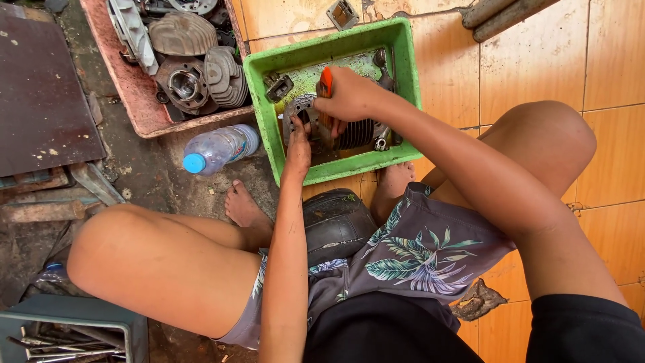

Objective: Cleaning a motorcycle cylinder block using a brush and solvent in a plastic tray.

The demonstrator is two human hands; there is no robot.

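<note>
A green plastic tray (400, 54) lies on the floor in front of me. Inside it rests a finned metal engine cylinder (356, 133) among small metal parts. My left hand (297, 144) presses on the cylinder's round end and holds it steady. My right hand (349, 97) is closed around a tool with an orange handle (325, 84), pointed down at the cylinder. The tool's tip is hidden behind my fingers.
A pinkish tray (134, 94) of engine cylinders and heads sits at the upper left. A clear plastic bottle with a blue cap (218, 148) lies beside the green tray. A grey box of metal tools (67, 329) is at the lower left. My bare knees flank a black pad (336, 225).
</note>
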